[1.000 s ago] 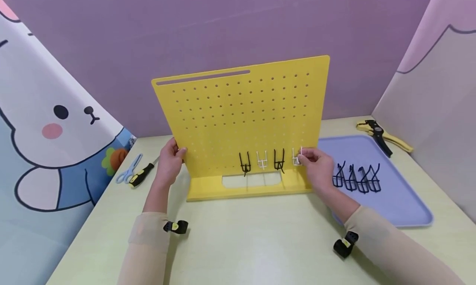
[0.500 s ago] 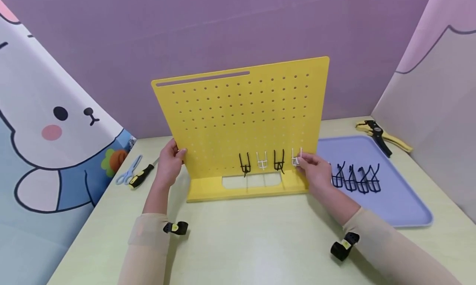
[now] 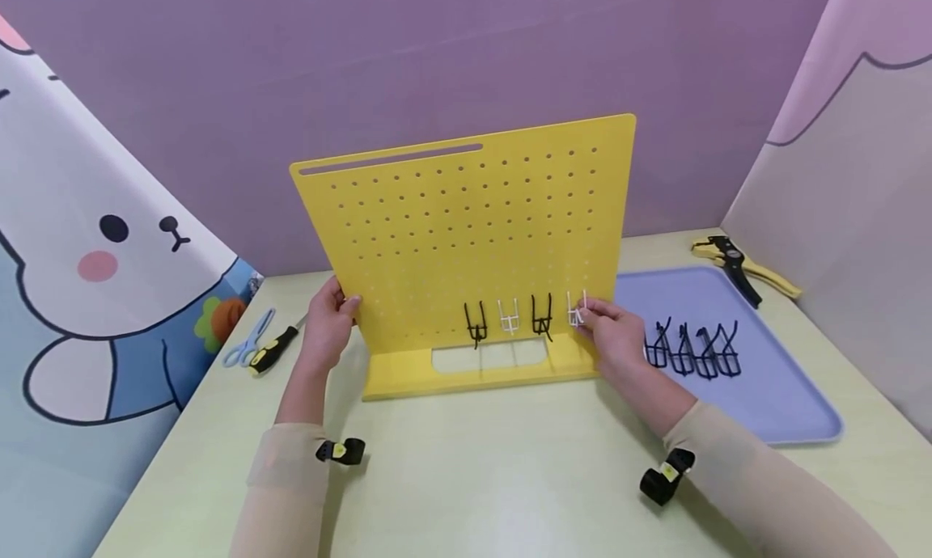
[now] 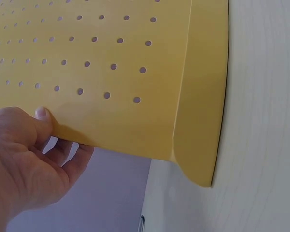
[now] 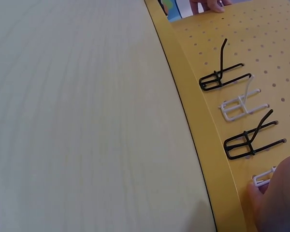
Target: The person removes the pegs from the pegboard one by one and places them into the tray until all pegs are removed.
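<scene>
A yellow pegboard point(image 3: 466, 210) stands on the table, leaning back on its folded base. My left hand point(image 3: 328, 323) grips its left edge, thumb on the front face and fingers behind, as the left wrist view also shows. Low on the right of the board, my right hand point(image 3: 615, 331) pinches a white wire hook point(image 3: 575, 311); the hand hides most of that hook in the right wrist view. Left of it hang a black hook point(image 5: 246, 140), a white hook point(image 5: 241, 104) and another black hook point(image 5: 217, 79), their prongs at the holes.
A lilac tray point(image 3: 779, 404) on the right bears several black hooks point(image 3: 706, 356). Yellow-and-black wire strippers point(image 3: 735, 267) lie beyond it. Light blue scissors point(image 3: 251, 340) and a yellow-and-black screwdriver point(image 3: 273, 352) lie at the left. A purple wall point(image 3: 466, 57) rises behind the board.
The head view has shifted slightly, so everything sits a little further left and lower. The left hand keeps its hold on the board, and the right hand stays at the white hook with its fingers slightly shifted.
</scene>
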`<state>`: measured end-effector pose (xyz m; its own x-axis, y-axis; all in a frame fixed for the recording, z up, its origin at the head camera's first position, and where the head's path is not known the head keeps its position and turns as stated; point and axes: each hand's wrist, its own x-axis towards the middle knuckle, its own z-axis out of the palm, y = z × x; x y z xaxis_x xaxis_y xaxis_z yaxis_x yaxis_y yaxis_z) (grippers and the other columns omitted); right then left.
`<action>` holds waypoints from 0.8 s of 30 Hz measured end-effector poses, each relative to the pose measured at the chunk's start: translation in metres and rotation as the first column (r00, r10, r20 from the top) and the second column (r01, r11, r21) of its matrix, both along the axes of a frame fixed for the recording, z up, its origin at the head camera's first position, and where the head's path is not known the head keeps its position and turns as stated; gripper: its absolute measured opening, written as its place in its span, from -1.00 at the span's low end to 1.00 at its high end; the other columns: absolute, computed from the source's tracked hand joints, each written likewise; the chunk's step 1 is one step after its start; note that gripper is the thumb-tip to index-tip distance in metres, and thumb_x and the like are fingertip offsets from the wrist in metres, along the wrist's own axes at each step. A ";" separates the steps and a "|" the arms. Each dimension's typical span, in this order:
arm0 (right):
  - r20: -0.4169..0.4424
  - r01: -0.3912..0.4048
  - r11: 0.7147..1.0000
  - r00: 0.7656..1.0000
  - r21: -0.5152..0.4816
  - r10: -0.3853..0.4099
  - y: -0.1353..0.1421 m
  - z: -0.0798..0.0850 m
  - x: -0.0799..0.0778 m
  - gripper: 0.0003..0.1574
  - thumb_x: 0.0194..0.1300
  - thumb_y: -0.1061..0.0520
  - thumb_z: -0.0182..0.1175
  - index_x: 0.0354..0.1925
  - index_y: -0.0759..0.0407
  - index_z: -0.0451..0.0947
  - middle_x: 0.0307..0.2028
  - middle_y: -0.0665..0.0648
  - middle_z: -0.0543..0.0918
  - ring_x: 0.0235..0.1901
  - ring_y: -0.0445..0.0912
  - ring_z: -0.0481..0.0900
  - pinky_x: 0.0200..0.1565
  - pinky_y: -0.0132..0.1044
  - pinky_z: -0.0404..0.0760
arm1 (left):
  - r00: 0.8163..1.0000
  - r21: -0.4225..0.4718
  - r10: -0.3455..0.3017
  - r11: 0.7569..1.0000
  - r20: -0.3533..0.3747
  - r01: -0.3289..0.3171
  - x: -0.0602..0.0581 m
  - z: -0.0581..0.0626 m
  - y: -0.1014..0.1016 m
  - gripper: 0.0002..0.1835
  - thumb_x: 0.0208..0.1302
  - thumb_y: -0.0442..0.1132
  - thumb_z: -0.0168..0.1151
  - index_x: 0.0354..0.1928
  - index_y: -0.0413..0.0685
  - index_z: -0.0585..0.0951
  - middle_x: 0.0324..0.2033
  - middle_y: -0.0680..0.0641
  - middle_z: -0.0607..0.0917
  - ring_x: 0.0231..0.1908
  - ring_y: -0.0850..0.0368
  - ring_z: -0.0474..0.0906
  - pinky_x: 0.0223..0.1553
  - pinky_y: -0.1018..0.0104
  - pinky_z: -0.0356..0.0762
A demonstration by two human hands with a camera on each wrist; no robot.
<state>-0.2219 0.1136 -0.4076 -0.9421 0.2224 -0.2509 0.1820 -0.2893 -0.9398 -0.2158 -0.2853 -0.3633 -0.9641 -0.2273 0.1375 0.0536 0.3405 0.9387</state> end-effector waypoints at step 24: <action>-0.147 -0.083 0.972 0.982 0.219 0.117 -0.011 -0.011 0.011 -0.71 0.33 0.53 0.05 -0.03 0.53 0.59 -0.17 0.21 0.73 -0.27 -0.23 0.68 -0.11 -0.35 0.71 | 1.000 -0.012 0.008 1.000 -0.027 -0.008 -0.002 -0.002 -0.002 -0.60 0.56 -0.39 0.00 0.36 -0.22 0.40 0.09 -0.27 0.59 -0.02 0.02 0.58 -0.13 0.37 0.67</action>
<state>-0.2110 0.1027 -0.4184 -0.9861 0.1566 -0.0552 0.0448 -0.0694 -0.9966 -0.2181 -0.2868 -0.3648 -0.9581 -0.2332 0.1660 0.0758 0.3524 0.9328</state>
